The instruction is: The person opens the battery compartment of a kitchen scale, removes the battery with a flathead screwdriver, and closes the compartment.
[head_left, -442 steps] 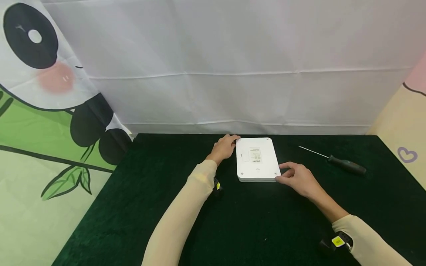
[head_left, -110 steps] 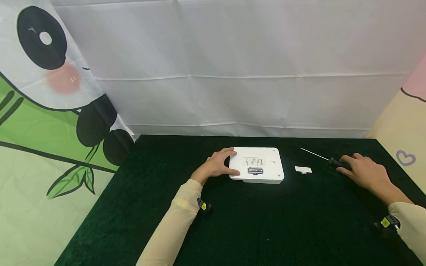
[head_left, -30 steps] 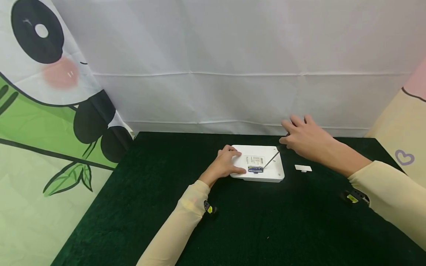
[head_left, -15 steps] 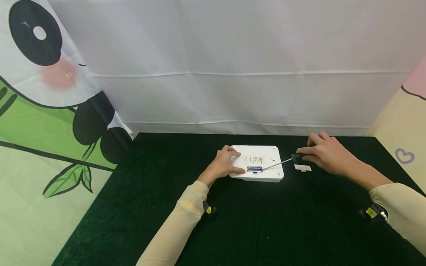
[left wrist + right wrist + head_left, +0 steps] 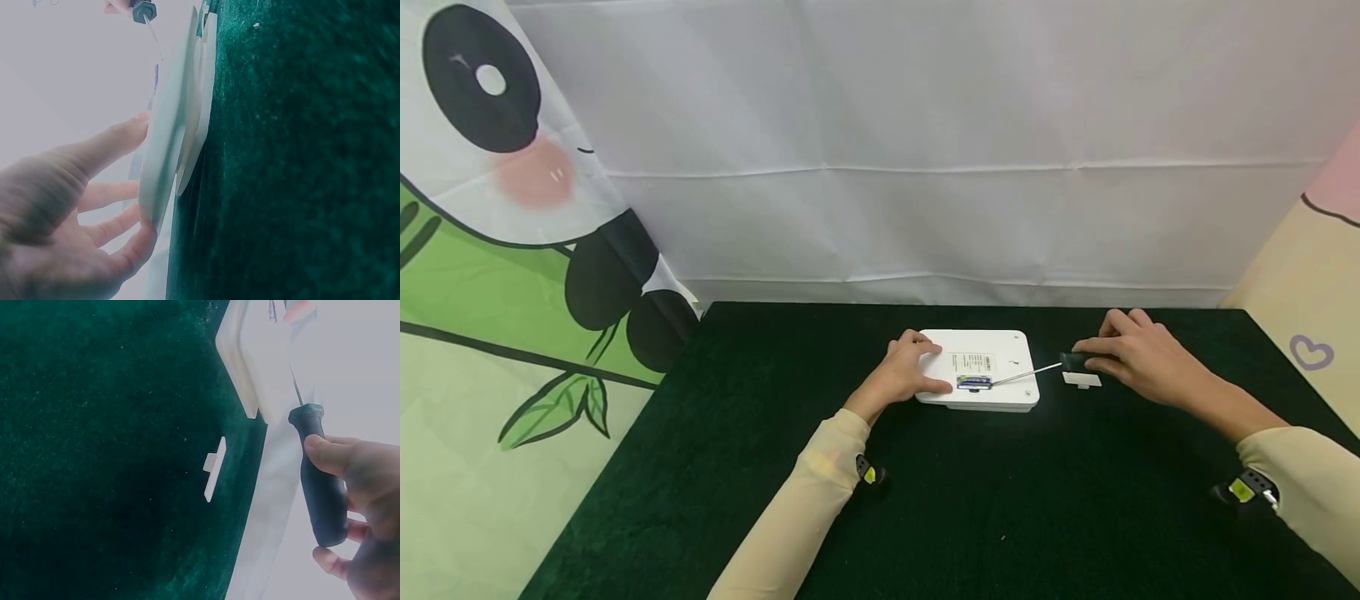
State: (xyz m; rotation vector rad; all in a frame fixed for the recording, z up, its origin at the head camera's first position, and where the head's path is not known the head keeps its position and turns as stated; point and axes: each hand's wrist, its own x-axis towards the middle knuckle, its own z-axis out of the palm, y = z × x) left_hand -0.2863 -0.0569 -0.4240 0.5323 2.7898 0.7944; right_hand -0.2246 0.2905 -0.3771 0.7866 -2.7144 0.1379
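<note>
A green cloth (image 5: 880, 500) with a soft, velvety nap covers the table, and on it sits a flat, smooth white case (image 5: 1003, 360) with rounded corners. A printed label (image 5: 972, 362) marks its face, and shiny blue batteries (image 5: 974, 382) lie in the small slot below. The left hand (image 5: 901, 369) holds the case's left end, thumb and fingers set well apart along the edge. The right hand (image 5: 1138, 354) grips a dark-handled screwdriver (image 5: 1077, 362), its thin metal shaft slanting down to the slot's right end; whether the tip touches a battery I can't tell. Just beside the case lies a small white cover (image 5: 1082, 379).

From the left wrist, the case shows edge-on, with a narrower layer underneath. The right wrist view reveals the handle's flared collar and smooth grip, largely hidden from the head view.
</note>
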